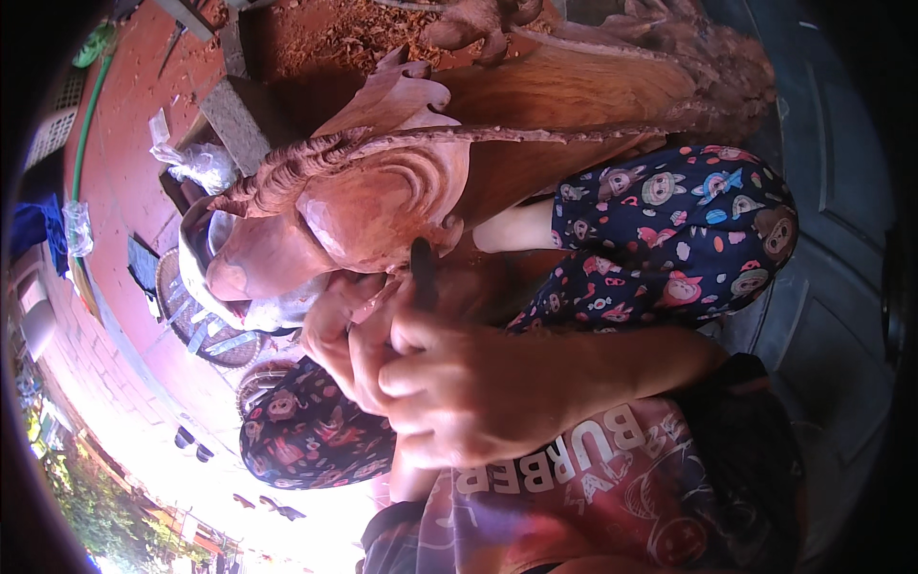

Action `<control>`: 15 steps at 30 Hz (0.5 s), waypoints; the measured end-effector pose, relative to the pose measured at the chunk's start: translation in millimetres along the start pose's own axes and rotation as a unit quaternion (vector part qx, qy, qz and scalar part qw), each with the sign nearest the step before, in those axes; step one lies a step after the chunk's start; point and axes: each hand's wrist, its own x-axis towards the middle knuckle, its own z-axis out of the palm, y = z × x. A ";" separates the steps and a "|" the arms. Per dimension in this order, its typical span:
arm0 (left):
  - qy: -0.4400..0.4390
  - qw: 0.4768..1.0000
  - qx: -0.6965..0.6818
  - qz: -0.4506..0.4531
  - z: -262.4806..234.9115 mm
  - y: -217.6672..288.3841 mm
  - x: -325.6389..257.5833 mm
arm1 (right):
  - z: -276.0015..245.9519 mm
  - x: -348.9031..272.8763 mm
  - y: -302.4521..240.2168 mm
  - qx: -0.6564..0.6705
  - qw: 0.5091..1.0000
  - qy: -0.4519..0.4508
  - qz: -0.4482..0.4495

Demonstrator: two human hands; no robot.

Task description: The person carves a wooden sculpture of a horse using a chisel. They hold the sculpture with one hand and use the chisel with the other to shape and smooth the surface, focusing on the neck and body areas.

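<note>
Carving could get gouged if the dark tool, gripped tight by right hand fingers, slips toward left hand, probably curled alongside.

Floor: red tiled surface, running along the left of the view. Lying directly on it: wood shavings at the far side, a crumpled clear plastic bag, a green hose at far left, and round woven baskets nearer in.
</note>
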 end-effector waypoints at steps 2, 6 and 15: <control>-0.007 1.000 -0.009 -0.018 5.9 1.8 -1.6 | 4.6 -1.0 4.0 0.010 1.000 0.007 0.017; -0.058 0.985 -0.091 -0.136 17.3 0.2 -7.1 | 0.6 2.7 19.8 -0.010 0.999 0.043 0.017; -0.051 0.991 -0.057 -0.113 16.5 9.1 -3.2 | -0.9 1.7 20.9 -0.038 0.997 0.059 0.023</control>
